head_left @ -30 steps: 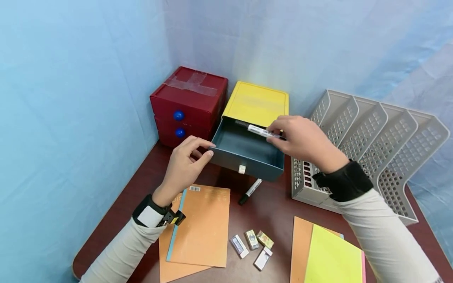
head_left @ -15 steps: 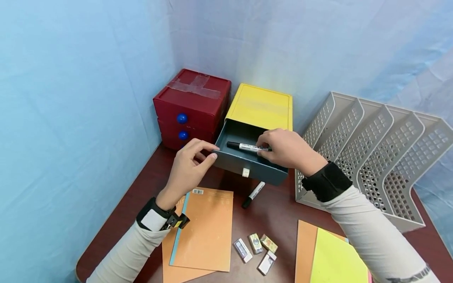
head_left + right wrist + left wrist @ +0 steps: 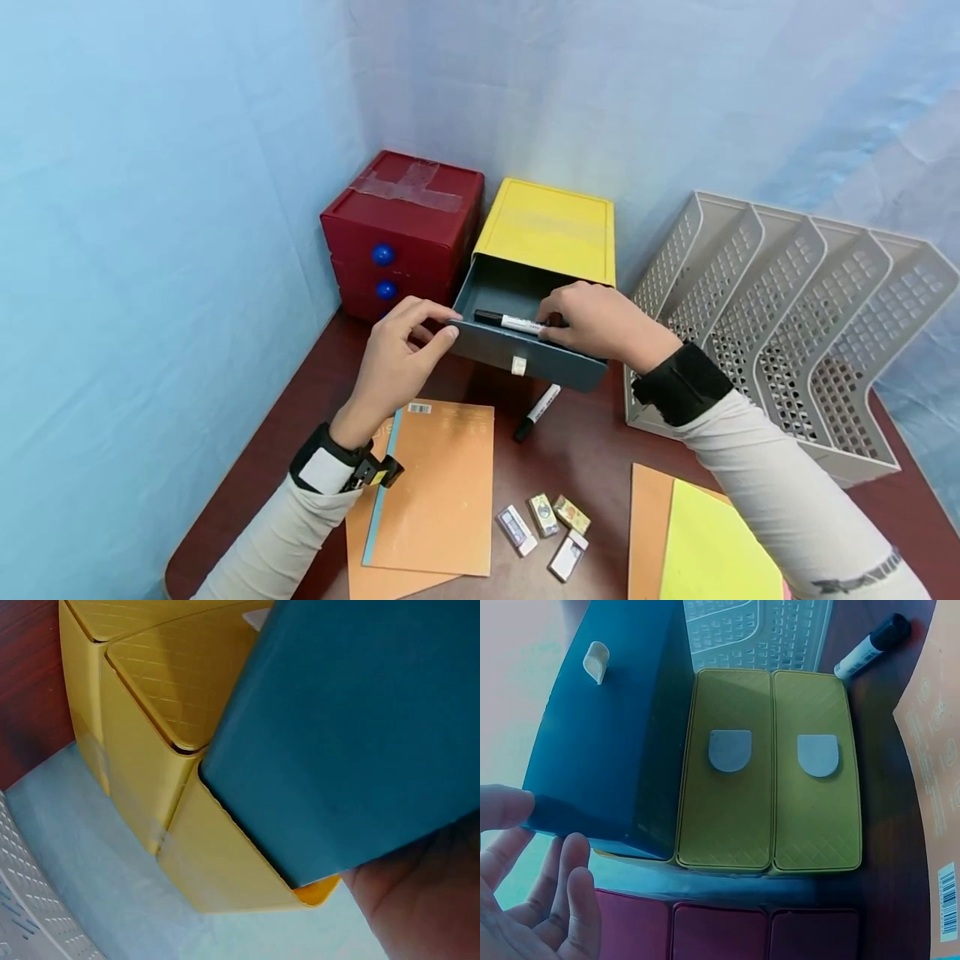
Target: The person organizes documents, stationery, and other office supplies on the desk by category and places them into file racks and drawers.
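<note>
A teal drawer [image 3: 480, 344] with a white pull tab [image 3: 518, 366] is pulled out of the top of a yellow drawer cabinet [image 3: 551, 229]. My left hand [image 3: 397, 354] pinches the drawer's front left corner, thumb on the front face and fingers over the edge; the left wrist view shows the same grip on the drawer [image 3: 607, 742]. Inside the drawer, my right hand [image 3: 600, 323] holds a whiteboard marker [image 3: 510, 322] with a black cap pointing left, lying along the front panel. In the right wrist view the drawer's side [image 3: 352, 742] hides the right fingers and marker.
Another marker [image 3: 537, 412] lies on the table below the drawer. Several erasers [image 3: 516, 531] sit near the front, between orange notebooks [image 3: 435, 492] and a yellow-green one [image 3: 712, 550]. A red drawer cabinet [image 3: 405, 208] stands left, a grey file rack [image 3: 757, 333] right.
My right hand has lowered the marker from above the drawer down into it, close behind the front panel. The left hand keeps its hold on the drawer corner.
</note>
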### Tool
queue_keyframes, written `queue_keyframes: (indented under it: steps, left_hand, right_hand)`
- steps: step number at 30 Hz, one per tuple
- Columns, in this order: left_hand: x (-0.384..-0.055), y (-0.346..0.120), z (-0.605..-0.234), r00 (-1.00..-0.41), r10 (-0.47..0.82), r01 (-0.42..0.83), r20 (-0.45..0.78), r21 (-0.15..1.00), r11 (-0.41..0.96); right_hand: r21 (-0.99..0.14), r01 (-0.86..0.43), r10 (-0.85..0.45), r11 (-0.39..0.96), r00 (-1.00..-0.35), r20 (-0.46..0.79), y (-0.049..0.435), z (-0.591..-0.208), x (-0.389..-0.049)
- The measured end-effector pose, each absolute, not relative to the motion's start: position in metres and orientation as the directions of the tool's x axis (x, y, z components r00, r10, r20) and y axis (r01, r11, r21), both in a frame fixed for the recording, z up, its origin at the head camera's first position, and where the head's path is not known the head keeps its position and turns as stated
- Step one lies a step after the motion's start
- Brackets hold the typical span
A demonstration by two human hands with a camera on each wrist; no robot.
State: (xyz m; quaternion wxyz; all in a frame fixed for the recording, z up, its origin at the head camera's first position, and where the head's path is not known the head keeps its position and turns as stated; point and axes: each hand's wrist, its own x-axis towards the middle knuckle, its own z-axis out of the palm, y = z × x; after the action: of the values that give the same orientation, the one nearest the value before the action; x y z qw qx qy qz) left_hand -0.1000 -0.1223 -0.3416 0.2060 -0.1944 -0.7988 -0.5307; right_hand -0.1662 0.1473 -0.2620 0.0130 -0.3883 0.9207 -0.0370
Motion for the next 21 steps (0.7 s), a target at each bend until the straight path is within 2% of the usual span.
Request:
queue_keyframes:
  steps: [6, 10, 13, 16, 21]
  left_hand:
    - [-0.099, -0.122, -0.340, -0.848, 0.088, 0.515, 0.523, 0.772, 0.372]
    - [-0.099, -0.124, -0.339, -0.848, 0.090, 0.514, 0.523, 0.768, 0.383]
    - [-0.099, -0.125, -0.339, -0.844, 0.092, 0.519, 0.529, 0.760, 0.391]
    - [-0.099, -0.126, -0.338, -0.840, 0.090, 0.523, 0.534, 0.755, 0.396]
    - [-0.102, -0.125, -0.336, -0.829, 0.104, 0.542, 0.549, 0.743, 0.392]
  right_hand:
    - [-0.084, -0.710, -0.714, 0.699, -0.699, -0.030, 0.147, -0.260, -0.164]
    - [-0.138, -0.692, -0.701, 0.708, -0.713, -0.023, 0.148, -0.252, -0.162]
    - [-0.161, -0.692, -0.693, 0.704, -0.718, 0.059, 0.152, -0.237, -0.157]
    - [-0.137, -0.698, -0.672, 0.703, -0.715, 0.192, 0.163, -0.222, -0.147]
    - [-0.122, -0.659, -0.587, 0.742, -0.727, 0.355, 0.205, -0.217, -0.131]
